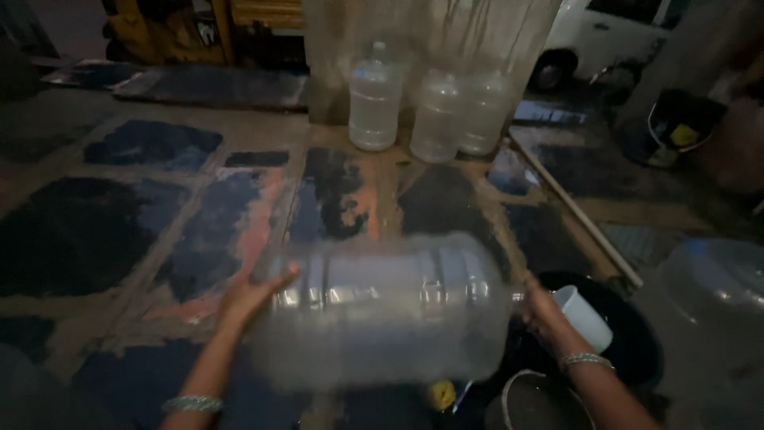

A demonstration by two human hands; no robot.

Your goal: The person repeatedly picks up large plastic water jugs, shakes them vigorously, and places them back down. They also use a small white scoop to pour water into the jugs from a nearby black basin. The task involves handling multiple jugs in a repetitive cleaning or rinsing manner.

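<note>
wet patched floor (119,231) fills most of the view, dark puddles between paler dry strips. on it, i log a large clear water jug (382,310) lying on its side, held off the ground across the lower middle of the frame, blurred, so likely being shaken or rolled; whether water is inside i cannot tell. three similar jugs (434,111) stand upright together at the far wall, well apart from the held one. another clear jug (712,279) sits at the right edge. a black tub (637,342) lies just beyond the neck end of the held jug, with a white mug (585,317) at its rim. left hand (251,295) is spread flat against the jug's base, fingers splayed, pressing not wrapping. right hand (541,310) is curled at the neck end; its exact grip is blurred. my judgement: rinsing is mid-course on this jug; it is not yet set upright with the others.
</note>
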